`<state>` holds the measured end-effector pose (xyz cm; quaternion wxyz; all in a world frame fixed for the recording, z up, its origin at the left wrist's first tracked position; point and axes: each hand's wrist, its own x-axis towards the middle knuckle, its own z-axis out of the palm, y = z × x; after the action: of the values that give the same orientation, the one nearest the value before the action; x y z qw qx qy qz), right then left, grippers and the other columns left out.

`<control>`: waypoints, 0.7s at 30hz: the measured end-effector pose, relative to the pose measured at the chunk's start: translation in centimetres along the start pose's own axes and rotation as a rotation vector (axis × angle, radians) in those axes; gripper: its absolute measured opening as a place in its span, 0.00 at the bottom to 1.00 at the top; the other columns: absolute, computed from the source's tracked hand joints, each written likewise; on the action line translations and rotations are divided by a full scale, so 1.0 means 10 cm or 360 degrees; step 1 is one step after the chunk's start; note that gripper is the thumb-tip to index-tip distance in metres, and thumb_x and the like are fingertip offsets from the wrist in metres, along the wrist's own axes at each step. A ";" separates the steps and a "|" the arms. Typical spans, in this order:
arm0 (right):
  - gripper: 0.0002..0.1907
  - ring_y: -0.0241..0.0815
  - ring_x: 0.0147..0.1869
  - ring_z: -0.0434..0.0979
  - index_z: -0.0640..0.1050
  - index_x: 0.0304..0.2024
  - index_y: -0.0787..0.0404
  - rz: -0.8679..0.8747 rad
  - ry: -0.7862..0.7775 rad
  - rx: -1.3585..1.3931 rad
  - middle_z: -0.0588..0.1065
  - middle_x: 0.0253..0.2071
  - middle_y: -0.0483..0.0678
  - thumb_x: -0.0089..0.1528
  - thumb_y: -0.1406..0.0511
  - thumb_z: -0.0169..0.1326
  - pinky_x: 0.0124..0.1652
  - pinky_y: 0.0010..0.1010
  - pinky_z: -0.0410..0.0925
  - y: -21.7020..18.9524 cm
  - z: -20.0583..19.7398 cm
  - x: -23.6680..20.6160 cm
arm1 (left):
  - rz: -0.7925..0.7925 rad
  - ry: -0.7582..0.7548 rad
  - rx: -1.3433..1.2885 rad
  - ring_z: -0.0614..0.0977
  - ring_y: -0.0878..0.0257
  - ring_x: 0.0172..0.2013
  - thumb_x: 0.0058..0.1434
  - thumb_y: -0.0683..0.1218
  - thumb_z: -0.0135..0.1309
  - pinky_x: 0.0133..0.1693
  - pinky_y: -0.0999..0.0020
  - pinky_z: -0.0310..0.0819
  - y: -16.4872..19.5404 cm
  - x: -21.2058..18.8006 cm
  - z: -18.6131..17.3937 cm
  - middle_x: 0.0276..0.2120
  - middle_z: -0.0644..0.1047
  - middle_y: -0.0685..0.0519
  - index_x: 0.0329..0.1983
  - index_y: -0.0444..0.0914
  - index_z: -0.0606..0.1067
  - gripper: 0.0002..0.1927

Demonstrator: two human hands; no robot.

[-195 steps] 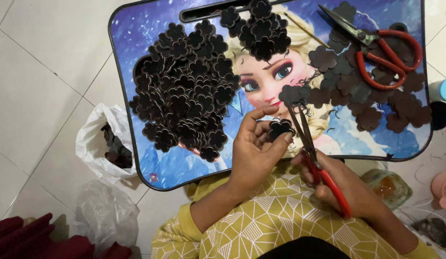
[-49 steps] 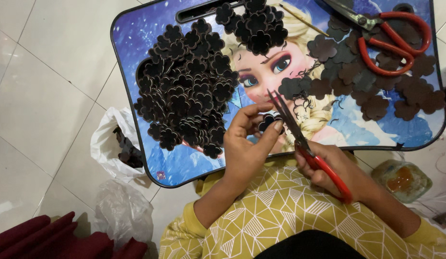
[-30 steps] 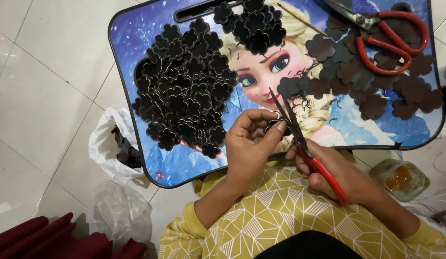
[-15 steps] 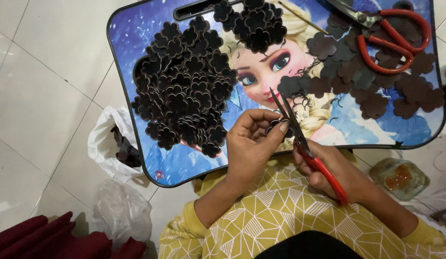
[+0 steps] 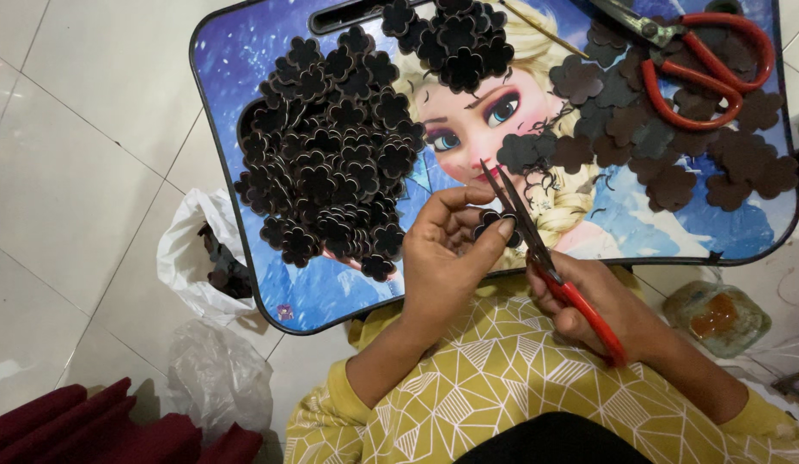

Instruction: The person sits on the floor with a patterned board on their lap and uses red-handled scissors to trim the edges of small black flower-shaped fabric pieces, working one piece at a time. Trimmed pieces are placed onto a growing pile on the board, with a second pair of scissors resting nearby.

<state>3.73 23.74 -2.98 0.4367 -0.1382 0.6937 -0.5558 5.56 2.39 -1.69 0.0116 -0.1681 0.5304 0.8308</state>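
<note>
My left hand (image 5: pixel 447 249) pinches a small dark flower-shaped cutout (image 5: pixel 490 225) between thumb and fingertips, just above the near edge of a blue lap tray (image 5: pixel 288 283) with a cartoon picture. My right hand (image 5: pixel 588 301) grips red-handled scissors (image 5: pixel 537 245), whose blades point up and touch the cutout. A large heap of finished dark flower cutouts (image 5: pixel 331 163) covers the tray's left half. A smaller heap (image 5: pixel 455 39) sits at the top middle.
Larger uncut dark pieces (image 5: pixel 674 146) lie on the tray's right side under a second pair of red scissors (image 5: pixel 700 60). A white plastic bag (image 5: pixel 193 258) with dark scraps lies on the tiled floor at left, another bag (image 5: pixel 215 378) below it, a wrapped bundle (image 5: pixel 717 314) at right.
My hands and the scissors stay in nearly the same spot; the fingers have turned the small cutout slightly against the blades. The view has shifted a little.
</note>
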 end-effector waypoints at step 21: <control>0.42 0.30 0.25 0.62 0.69 0.34 0.59 -0.0073 -0.0111 0.0122 0.65 0.23 0.38 0.52 0.28 0.51 0.25 0.23 0.58 0.07 -0.06 0.01 | 0.0121 -0.0008 0.0153 0.80 0.71 0.39 0.63 0.36 0.61 0.41 0.78 0.75 0.01 0.03 -0.08 0.39 0.80 0.53 0.57 0.31 0.72 0.19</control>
<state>3.45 24.31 -3.66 0.4528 -0.1564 0.6530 -0.5866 5.44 1.63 -2.02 -0.0105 -0.1451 0.5758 0.8045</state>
